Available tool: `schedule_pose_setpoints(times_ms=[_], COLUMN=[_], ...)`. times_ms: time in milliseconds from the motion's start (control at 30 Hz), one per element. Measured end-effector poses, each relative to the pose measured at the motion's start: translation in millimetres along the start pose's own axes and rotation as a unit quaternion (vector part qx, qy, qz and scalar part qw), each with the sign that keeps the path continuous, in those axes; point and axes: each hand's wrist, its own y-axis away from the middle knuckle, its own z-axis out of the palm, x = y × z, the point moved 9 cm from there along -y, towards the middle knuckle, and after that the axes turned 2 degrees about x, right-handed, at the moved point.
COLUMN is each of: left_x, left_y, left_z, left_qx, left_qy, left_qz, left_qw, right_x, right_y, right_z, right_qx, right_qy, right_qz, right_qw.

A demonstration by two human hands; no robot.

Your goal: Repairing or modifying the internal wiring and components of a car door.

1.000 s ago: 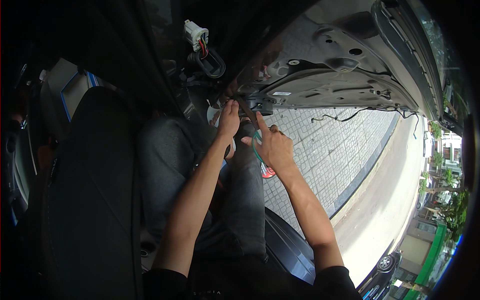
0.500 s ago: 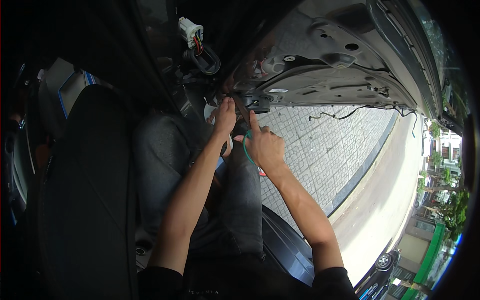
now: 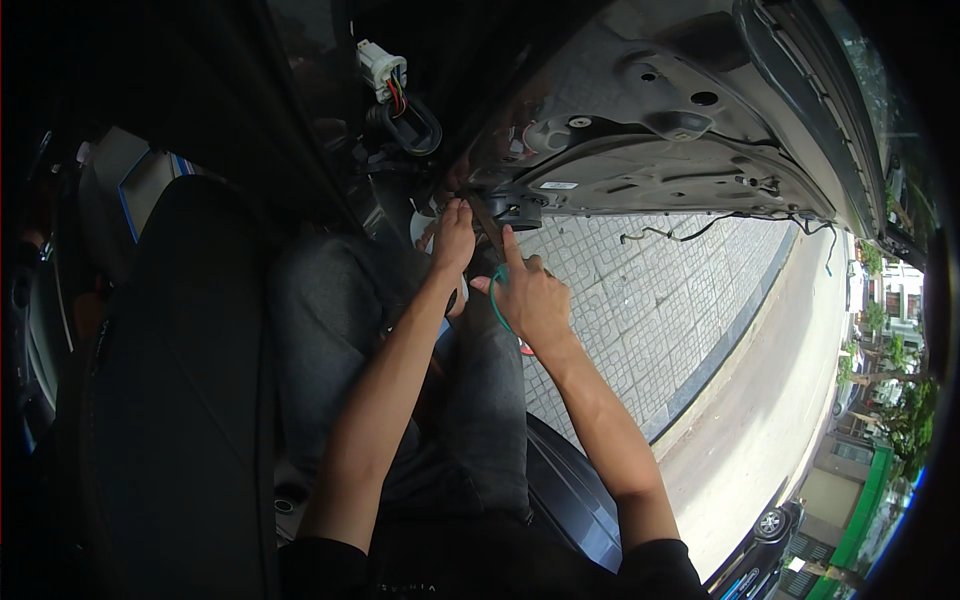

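My right hand (image 3: 535,302) grips a pair of scissors with a green handle loop (image 3: 497,308). Its index finger stretches along the dark blades (image 3: 486,222), which point up and left toward my other hand. My left hand (image 3: 455,240) is closed in a pinch near the blade tips, at the hinge side of the open car door. Whatever lies between those fingertips is too small and dark to make out. Just right of the blades sits a round black speaker (image 3: 520,212) on the lower part of the door panel (image 3: 620,165).
A white wiring connector (image 3: 380,68) with coloured wires hangs by a black rubber boot (image 3: 412,128). Loose black cable (image 3: 690,232) dangles from the door's edge. My legs (image 3: 330,340) are below my arms, beside a dark seat (image 3: 180,400). Paving (image 3: 640,310) shows beneath the door.
Both hands stay nearly in place, the left shifting very slightly downward. The scissors remain in my right hand, with no clear change in their opening.
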Motion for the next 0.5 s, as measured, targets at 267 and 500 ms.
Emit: schedule_pose_setpoints(times_ms=[267,500], left_x=[-12.3,-8.2], left_y=[-3.3,-1.1], left_z=[-3.5,-2.2], left_qx=[0.013,-0.004], left_qy=[-0.097,-0.06], left_qz=[-0.032,-0.022], left_qw=[0.995,0.998], right_x=[-3.0,-9.4], right_y=[-0.2,2.6], right_z=[3.3,8.3], right_qx=[-0.016,0.025], right_qy=[-0.001,-0.006], right_qz=[-0.009,-0.036], right_qw=[1.0,0.999])
